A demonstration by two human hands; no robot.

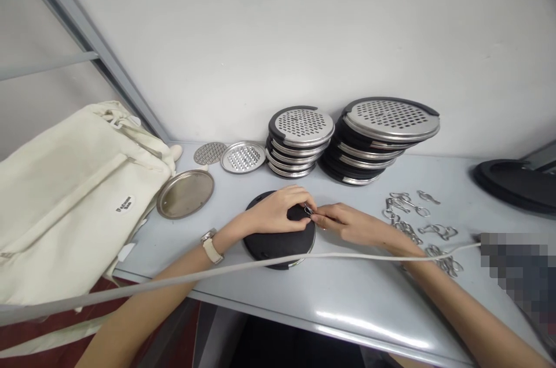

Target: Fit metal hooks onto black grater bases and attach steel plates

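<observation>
A small metal clip is pinched between my two hands. My left hand has its thumb and fingers closed on one side of it, and my right hand grips the other side with its fingertips. Beneath the left hand lies a round black disc with a bit of metal rim showing at its lower right, partly covered by that hand. The clip's exact shape is too small to make out. To the right, several loose metal clips with rings are scattered on the grey table, some under my right forearm.
Two stacks of round graters with black rims, a smaller one and a larger one, stand by the wall. Left of them are perforated metal discs, a plain metal plate and a cream backpack. A white cable crosses in front.
</observation>
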